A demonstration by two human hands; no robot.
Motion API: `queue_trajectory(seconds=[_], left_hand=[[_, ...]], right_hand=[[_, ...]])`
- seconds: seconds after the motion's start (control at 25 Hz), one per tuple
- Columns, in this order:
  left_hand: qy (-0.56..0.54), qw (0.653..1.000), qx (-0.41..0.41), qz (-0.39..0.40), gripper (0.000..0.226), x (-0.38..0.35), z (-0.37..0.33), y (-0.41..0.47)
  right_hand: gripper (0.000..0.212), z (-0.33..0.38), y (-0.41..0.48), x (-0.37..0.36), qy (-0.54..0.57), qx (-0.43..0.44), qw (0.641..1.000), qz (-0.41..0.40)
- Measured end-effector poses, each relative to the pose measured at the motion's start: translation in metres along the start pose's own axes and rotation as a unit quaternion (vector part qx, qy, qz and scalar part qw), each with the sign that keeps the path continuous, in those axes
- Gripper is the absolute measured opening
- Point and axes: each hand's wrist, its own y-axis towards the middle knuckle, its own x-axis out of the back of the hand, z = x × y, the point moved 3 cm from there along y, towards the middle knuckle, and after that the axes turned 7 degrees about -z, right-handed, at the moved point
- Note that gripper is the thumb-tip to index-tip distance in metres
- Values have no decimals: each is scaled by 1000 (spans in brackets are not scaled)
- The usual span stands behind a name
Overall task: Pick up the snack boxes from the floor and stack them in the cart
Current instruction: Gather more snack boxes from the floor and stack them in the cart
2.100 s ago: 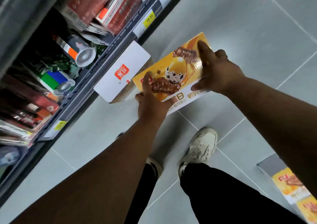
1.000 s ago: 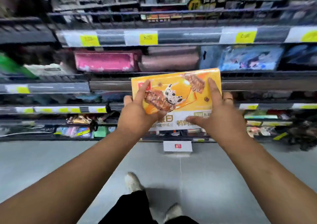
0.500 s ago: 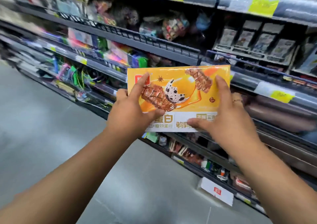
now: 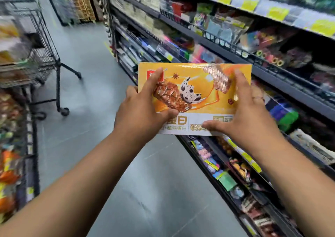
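Box: flat rectangular yellow-orange cardboard snack box [image 4: 199,84] with a white lower band and printed pictures of brown snack pieces and a speckled egg, held upright in the air, printed face toward the camera, above the grey floor [image 4: 148,191].
Left hand: the left hand [image 4: 143,113] clamps the box's left end, index finger laid up the front, thumb pressed on the front near the white band, other fingers behind.
Right hand: the right hand [image 4: 248,113] clamps the right end, index finger up the front, thumb along the lower band; a ring shows on one finger.
Cart: black wire shopping cart [image 4: 45,62] on castors, far left, well apart from the box; blurred pale and yellow shapes inside it may be more boxes, though the blur makes this uncertain.
Right side: dark metal shelving [image 4: 226,50] with yellow price labels and colourful packaged goods, just behind the box.
Near left: a low rack [image 4: 21,146] of blurred orange and red packets.
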Motion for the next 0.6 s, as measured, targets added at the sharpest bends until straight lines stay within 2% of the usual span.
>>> queue_trajectory(seconds=[0.4, 0.6], left_hand=[[41, 987, 131, -81, 99, 37, 127, 152], [86, 965, 194, -154, 99, 70, 173, 230]], right_hand=[[130, 138, 175, -126, 6, 147, 985, 96], [130, 225, 270, -182, 37, 231, 964, 126]])
